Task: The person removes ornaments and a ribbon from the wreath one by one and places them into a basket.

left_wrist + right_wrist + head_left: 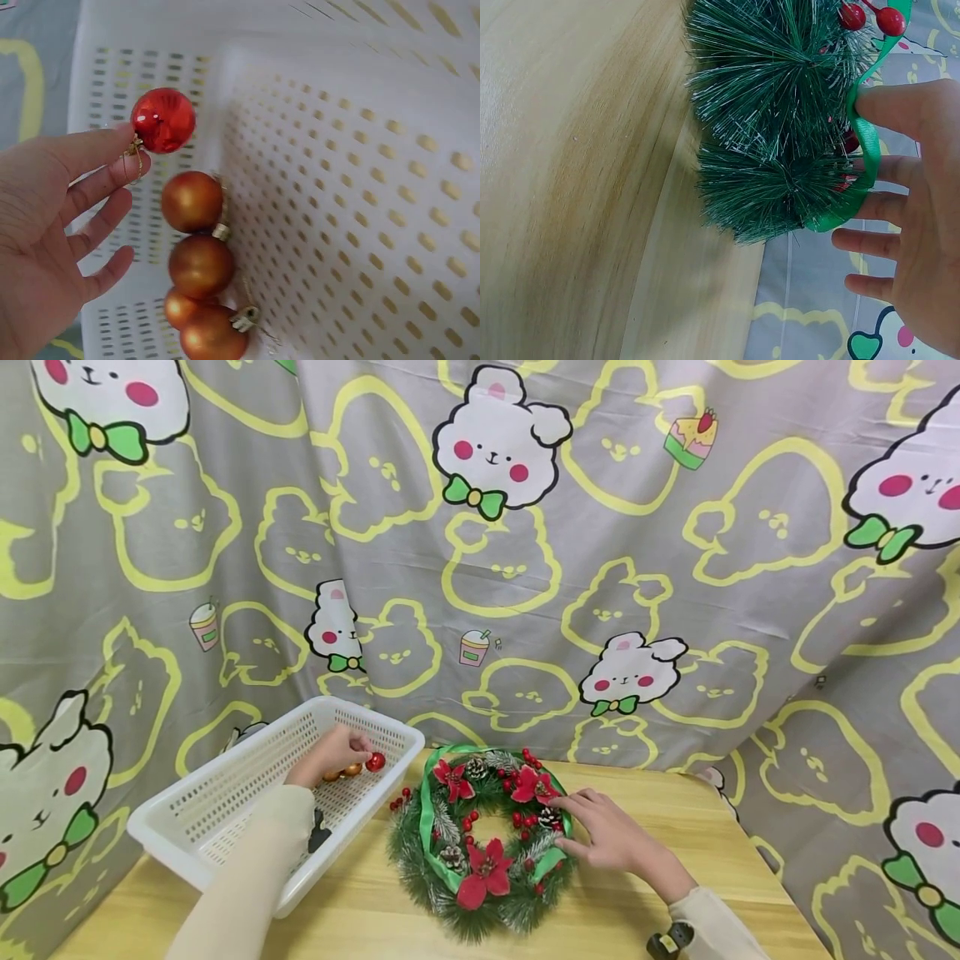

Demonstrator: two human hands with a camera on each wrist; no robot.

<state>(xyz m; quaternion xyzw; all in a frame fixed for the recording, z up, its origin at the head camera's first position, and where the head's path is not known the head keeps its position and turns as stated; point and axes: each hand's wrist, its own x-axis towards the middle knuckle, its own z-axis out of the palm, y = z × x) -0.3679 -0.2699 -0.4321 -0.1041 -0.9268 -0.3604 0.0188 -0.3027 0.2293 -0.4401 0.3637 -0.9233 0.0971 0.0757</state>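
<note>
Red bauble (163, 119), cap down, pinched by left hand (52, 225).

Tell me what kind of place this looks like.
Probably a makeshift craft or recording corner at home: a cartoon-bear cloth backdrop hangs behind a wooden table holding a Christmas wreath and a white basket of baubles.
</note>
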